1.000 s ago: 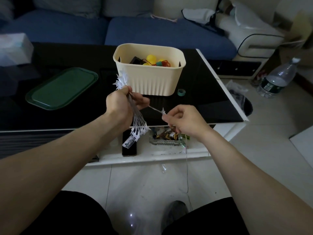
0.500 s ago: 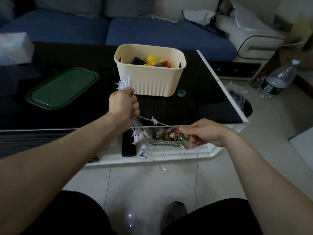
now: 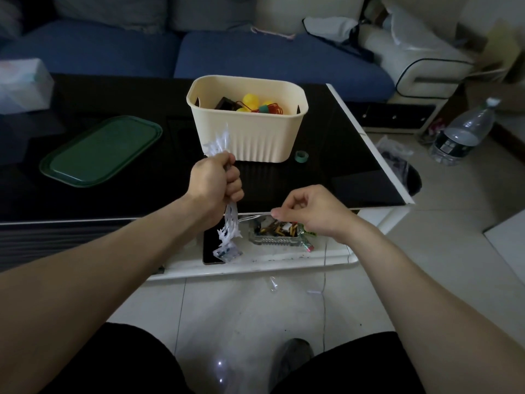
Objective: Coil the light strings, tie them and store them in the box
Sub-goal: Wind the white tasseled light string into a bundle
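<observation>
light string bundle in left fist, right hand pinching the loose wire

cream box [image 3: 257, 137] stands on the black table [image 3: 341, 172], far centre; inside it yellow balls [image 3: 250, 100], a dark block [image 3: 225, 103] and a tangle of red-orange wire [image 3: 274, 109], all low in the box; flat green lid [image 3: 99, 150] lies on the table to the left, apart from the box; small green tape roll [image 3: 301, 156] just right of the box base; clear glass dish [image 3: 274, 233] on the white lower shelf holds small mixed bits, too small to tell; dark phone [image 3: 210, 245] lies on the shelf left of the dish; clear water bottle [image 3: 463, 132] on the floor at far right; left hand [image 3: 214, 184] is a closed fist around the coiled light string [image 3: 230, 231], white star lights sticking out above the fist in front of the box wall and hanging in a bunch below it over the shelf; fist upright, knuckles to the right, forearm coming from the near left; right hand [image 3: 309, 211] sits just right and lower, thumb and forefinger pinched on the thin wire [image 3: 255, 217], other fingers curled in; wire runs taut and level from the pinch to the bundle; loose wire also hangs down from the right hand to the floor; right forearm comes from the near right; both hands held in the air near the table's near edge, close but not touching
</observation>
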Motion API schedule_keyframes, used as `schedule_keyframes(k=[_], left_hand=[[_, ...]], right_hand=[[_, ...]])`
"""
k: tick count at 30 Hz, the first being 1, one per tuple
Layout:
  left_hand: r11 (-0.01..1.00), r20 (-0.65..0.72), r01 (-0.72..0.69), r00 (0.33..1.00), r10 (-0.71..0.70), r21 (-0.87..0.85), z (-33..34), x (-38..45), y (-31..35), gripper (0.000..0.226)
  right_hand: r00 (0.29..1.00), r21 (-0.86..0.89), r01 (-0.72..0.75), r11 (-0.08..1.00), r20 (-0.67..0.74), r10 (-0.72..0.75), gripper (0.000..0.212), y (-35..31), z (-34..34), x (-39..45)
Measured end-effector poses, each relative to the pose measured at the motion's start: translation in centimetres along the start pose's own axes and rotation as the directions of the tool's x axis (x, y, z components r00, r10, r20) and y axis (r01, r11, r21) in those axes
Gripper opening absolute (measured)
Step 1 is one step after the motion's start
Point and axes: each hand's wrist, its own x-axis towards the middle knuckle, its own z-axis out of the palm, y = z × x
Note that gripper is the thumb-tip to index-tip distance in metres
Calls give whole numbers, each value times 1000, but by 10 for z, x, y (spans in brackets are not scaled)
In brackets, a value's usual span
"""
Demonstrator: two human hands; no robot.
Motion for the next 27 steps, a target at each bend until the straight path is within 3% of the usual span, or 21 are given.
schedule_keyframes(k=[5,9,15,19,24,27], left_hand=[[995,23,7,1000,-10,98,6,-2,-8,27],[979,65,88,993,-102,186,9,-5,-15,25],[870,80,116,981,-174,478,6,-5,-33,31],[800,125,78,974,-188,595,7,-11,-36,36],[815,89,79,984,-157,573,5,-6,-31,30],[865,55,121,984,-169,488,5,-3,-22,28]], right_hand=[[999,9,39,999,23,-39,25,-4,14,5],[997,30,67,997,22,-68,25,-4,22,7],[990,26,110,994,87,-112,19,-6,25,5],[987,75,118,990,101,-125,28,-6,25,6],[990,136,95,986,92,-108,43,-3,18,6],[996,89,68,994,57,-74,38,2,15,6]])
